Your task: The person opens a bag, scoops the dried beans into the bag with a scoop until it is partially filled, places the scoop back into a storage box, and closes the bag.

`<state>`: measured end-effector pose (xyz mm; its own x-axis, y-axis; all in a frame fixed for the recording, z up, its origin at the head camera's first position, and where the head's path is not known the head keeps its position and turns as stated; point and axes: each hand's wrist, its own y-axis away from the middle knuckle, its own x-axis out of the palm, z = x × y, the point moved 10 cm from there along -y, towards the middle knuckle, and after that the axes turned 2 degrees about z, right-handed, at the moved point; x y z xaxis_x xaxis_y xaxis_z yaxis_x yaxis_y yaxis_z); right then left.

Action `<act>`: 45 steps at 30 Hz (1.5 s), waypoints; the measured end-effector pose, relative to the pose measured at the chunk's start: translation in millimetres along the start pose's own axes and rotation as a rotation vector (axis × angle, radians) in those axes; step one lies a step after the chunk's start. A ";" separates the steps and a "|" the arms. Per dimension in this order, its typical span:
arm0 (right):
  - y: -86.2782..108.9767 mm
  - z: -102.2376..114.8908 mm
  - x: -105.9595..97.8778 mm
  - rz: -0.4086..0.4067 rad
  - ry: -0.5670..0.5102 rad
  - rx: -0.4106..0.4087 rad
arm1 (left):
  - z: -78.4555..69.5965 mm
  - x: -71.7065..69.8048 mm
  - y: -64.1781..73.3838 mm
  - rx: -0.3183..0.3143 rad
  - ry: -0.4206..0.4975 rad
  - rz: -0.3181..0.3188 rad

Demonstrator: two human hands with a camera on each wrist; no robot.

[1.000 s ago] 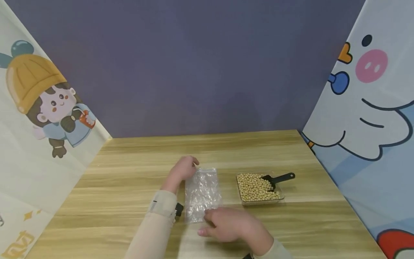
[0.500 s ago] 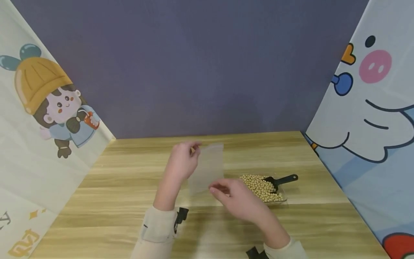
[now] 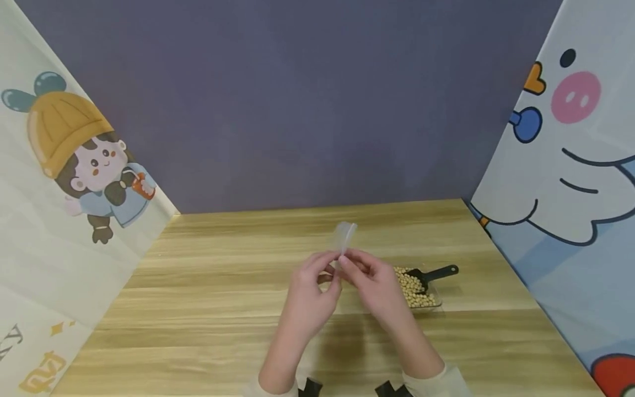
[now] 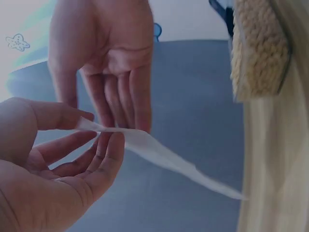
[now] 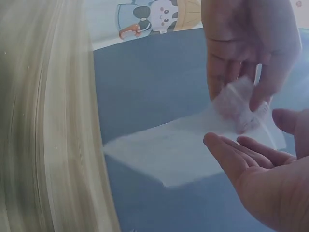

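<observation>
Both hands hold a clear zip-lock bag (image 3: 344, 236) up above the table, its top end rising past the fingertips in the head view. My left hand (image 3: 308, 292) pinches the bag at its edge between thumb and fingers. Meeting it from the other side, my right hand (image 3: 381, 284) has its thumb and index finger at the same edge. In the right wrist view the bag (image 5: 161, 152) stretches away flat and pale, with a seal line near the hands. From the left wrist view the bag (image 4: 164, 157) appears nearly edge-on and thin.
Right of the hands, a clear rectangular container (image 3: 432, 305) holds yellow soybeans (image 3: 412, 289), partly hidden by the right hand. A black scoop (image 3: 439, 273) stands in the beans, handle to the right. A wood-grain table (image 3: 198, 309) meets a dark wall (image 3: 317, 110); printed panels flank it.
The bag lay flat on the table, then was lifted. The left hand has come back and right, the right hand up and in, so both now meet at the bag.
</observation>
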<state>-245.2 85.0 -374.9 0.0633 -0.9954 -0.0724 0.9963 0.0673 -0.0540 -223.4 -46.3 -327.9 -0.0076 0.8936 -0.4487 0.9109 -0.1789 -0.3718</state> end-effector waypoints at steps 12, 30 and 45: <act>10.0 -2.2 -2.3 0.033 0.265 -0.098 | 37.0 12.9 4.9 -0.165 0.347 0.063; 9.7 -6.4 -0.2 0.065 0.543 -0.240 | 44.5 16.1 0.9 -0.043 0.126 0.009; 19.1 -4.3 9.8 0.196 0.392 -0.338 | 40.0 35.5 7.0 0.008 0.069 0.196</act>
<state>-225.8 76.9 -380.9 0.1544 -0.8663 -0.4751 0.8899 0.3309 -0.3141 -233.8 -32.3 -378.9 0.1982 0.8674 -0.4564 0.8890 -0.3552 -0.2891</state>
